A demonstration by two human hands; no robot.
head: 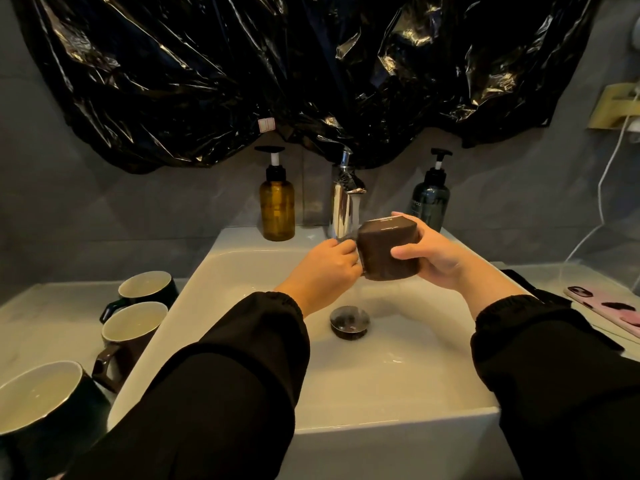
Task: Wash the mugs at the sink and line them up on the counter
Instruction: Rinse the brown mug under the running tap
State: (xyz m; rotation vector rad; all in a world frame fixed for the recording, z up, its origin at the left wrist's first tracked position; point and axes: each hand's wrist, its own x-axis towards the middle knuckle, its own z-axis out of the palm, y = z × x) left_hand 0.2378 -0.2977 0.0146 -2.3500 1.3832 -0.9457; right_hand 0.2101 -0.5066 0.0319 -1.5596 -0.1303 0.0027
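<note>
A dark brown mug (386, 251) is held upside down over the white sink (398, 375), just below the chrome tap (344, 202), where water runs. My right hand (433, 258) grips the mug's body from the right. My left hand (325, 271) grips its handle side on the left. Three more mugs with pale insides stand on the counter left of the sink: a dark one at the back (147, 289), a brown one in the middle (130, 336) and a dark one nearest me (41, 403).
An amber pump bottle (277, 202) and a dark pump bottle (431, 199) flank the tap. The drain plug (349, 322) sits in the basin. A phone in a pink case (609, 306) lies on the right counter. Black plastic sheet (277, 71) covers the wall above.
</note>
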